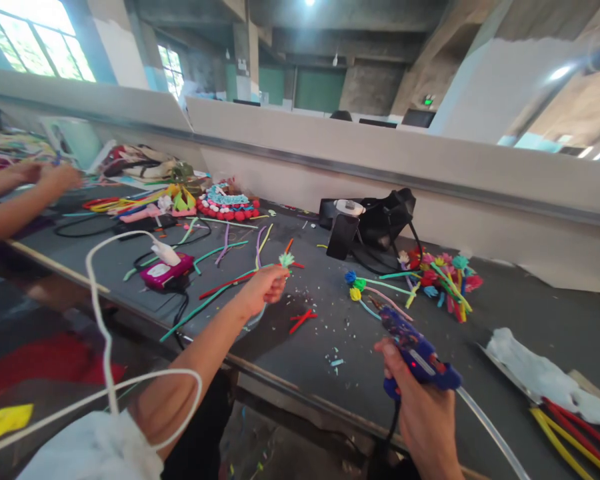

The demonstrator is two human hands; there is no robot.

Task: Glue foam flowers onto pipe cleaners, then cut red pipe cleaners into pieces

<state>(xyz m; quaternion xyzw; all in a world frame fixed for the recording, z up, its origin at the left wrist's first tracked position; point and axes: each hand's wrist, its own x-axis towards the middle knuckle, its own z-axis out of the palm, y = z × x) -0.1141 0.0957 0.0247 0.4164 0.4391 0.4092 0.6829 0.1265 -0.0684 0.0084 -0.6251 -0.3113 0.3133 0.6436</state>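
Blue glue gun in right hand, teal pompom stem in left hand.

My left hand and right hand are bare, both forearms uncovered. A crumpled white garment sits at my left shoulder or chest, dark cloth shows below the forearm, and a thin white cable loops across that arm.

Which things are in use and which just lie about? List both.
In use: left hand, pinching a green-tufted stem; right hand, gripping the glue gun.
Lying about: phone, black bag, flower pile, pink box, red scraps.
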